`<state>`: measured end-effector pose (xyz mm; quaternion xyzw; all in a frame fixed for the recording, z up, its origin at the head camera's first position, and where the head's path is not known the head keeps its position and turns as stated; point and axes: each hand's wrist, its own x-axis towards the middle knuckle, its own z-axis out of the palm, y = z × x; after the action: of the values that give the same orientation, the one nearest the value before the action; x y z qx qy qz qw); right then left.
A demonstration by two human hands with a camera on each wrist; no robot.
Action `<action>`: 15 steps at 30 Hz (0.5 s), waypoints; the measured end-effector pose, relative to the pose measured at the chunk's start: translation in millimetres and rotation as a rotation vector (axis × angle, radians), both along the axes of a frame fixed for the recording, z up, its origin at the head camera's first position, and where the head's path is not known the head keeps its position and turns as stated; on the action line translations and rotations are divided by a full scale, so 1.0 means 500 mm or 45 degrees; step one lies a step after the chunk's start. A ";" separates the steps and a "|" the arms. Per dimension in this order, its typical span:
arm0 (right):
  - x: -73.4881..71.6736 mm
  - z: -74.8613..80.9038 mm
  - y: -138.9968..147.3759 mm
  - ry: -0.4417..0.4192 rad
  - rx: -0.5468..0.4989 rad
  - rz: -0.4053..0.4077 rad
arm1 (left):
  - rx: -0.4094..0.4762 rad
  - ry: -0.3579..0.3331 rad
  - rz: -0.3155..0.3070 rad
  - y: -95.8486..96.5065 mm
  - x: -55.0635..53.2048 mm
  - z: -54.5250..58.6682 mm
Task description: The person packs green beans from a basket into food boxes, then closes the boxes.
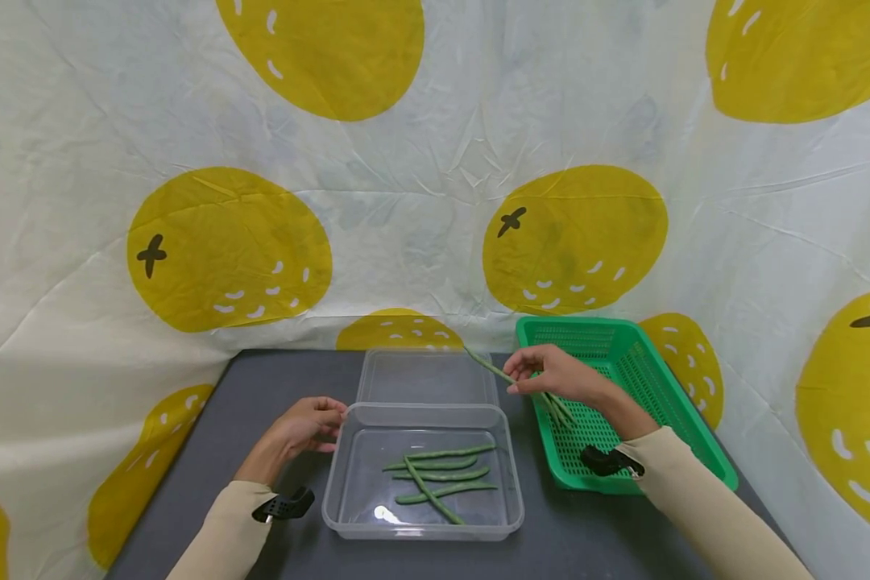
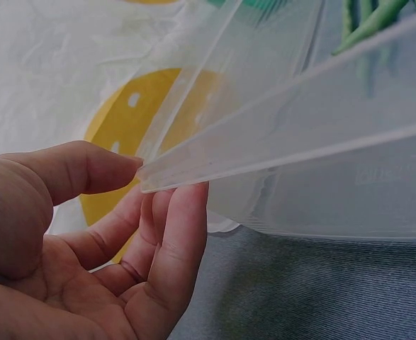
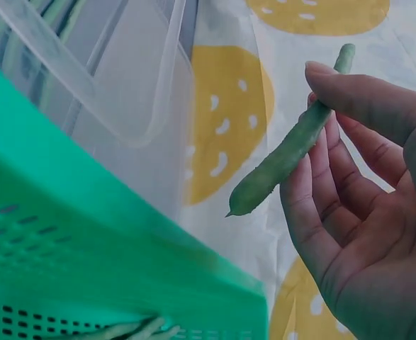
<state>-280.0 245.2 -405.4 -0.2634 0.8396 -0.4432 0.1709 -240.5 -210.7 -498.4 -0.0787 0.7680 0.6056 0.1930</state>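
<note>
My left hand (image 1: 312, 425) pinches the far left corner of a clear plastic container (image 1: 426, 532); the left wrist view shows thumb and fingers on its rim (image 2: 193, 180). Several green beans (image 1: 445, 475) lie inside, one crossing over the others. In my right hand (image 1: 551, 374) a single green bean (image 3: 285, 159) is pinched between thumb and fingers, above the left side of a green plastic basket (image 1: 696, 419). More green beans (image 1: 560, 409) lie in that basket, partly hidden under the right hand.
A clear flat lid (image 1: 428, 374) lies on the dark table (image 1: 275, 379) behind the container. A white cloth with yellow fruit prints (image 1: 406, 242) hangs at the back and sides. The basket stands right of the container, with a strip of table between them.
</note>
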 end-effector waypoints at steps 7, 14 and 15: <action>-0.001 0.001 -0.021 -0.030 -0.012 0.102 | 0.004 -0.004 -0.006 -0.001 0.000 0.001; 0.002 -0.002 -0.049 -0.061 -0.015 0.162 | 0.014 -0.009 -0.001 0.000 -0.002 0.001; 0.003 -0.003 -0.053 -0.066 -0.011 0.169 | 0.013 -0.009 -0.002 0.000 -0.002 0.001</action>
<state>-278.5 218.7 -406.6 -0.3077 0.8136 -0.4412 0.2204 -241.5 -210.7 -497.8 -0.0793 0.7641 0.6092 0.1968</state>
